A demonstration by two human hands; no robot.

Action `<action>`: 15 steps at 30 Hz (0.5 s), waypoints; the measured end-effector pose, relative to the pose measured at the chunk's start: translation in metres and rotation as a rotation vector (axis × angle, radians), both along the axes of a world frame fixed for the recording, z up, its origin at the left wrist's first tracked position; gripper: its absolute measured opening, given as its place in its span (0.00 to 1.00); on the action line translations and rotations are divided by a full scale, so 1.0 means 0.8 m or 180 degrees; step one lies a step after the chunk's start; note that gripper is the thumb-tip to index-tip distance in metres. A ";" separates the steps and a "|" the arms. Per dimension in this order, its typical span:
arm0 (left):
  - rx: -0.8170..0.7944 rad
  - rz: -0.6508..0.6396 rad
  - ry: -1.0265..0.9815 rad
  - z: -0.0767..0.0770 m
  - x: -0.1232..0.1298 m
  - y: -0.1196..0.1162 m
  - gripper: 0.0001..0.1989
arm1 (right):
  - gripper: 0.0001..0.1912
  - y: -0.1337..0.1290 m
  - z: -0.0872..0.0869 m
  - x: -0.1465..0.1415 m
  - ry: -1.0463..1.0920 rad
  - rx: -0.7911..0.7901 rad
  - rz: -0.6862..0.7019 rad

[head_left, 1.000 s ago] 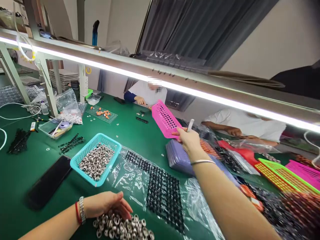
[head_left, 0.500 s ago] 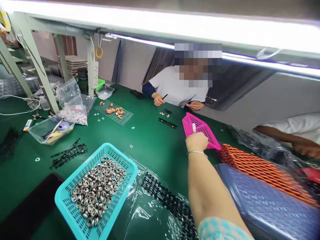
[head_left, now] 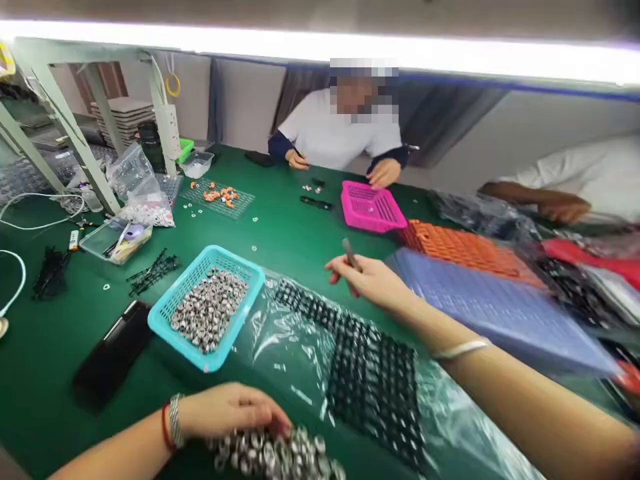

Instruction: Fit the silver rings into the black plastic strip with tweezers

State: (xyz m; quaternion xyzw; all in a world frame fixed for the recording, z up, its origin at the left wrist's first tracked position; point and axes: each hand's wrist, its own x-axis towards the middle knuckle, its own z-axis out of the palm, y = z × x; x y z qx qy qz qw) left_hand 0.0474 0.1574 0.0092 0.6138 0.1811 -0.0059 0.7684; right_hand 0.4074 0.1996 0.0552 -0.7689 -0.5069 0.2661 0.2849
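the loose heap of metal rings point(head_left: 273, 453) at the near edge of the green table point(head_left: 295, 247) could scatter or roll off if the left hand point(head_left: 233, 413) sweeps too hard, since its fingers lie spread flat over the heap's left side and grip nothing. the right hand point(head_left: 373, 280) hovers above the bagged black part trays point(head_left: 360, 367) with a slim pen-like tool point(head_left: 349, 253) pinched between thumb and fingers, well apart from the rings. more rings fill the teal basket point(head_left: 207, 313) just beyond, and a careless elbow could tip it.
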 end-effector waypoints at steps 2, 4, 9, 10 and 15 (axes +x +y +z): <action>0.0202 -0.0020 0.0023 0.002 -0.001 0.000 0.42 | 0.18 -0.100 0.013 -0.048 0.0078 -0.0070 0.0543; 0.0486 -0.0073 0.0024 -0.001 0.000 -0.002 0.37 | 0.20 -0.192 0.016 -0.092 0.0123 -0.0114 0.0885; 0.1301 -0.0168 -0.0012 -0.006 0.006 -0.005 0.25 | 0.19 -0.331 -0.034 -0.157 -0.0064 -0.0118 0.0560; 0.1479 -0.0173 0.0000 -0.005 0.006 -0.005 0.22 | 0.19 -0.342 -0.049 -0.163 -0.0109 -0.0088 0.0417; 0.2516 -0.0162 0.0058 0.006 0.004 -0.012 0.16 | 0.16 -0.337 -0.095 -0.183 -0.0461 0.0115 0.0146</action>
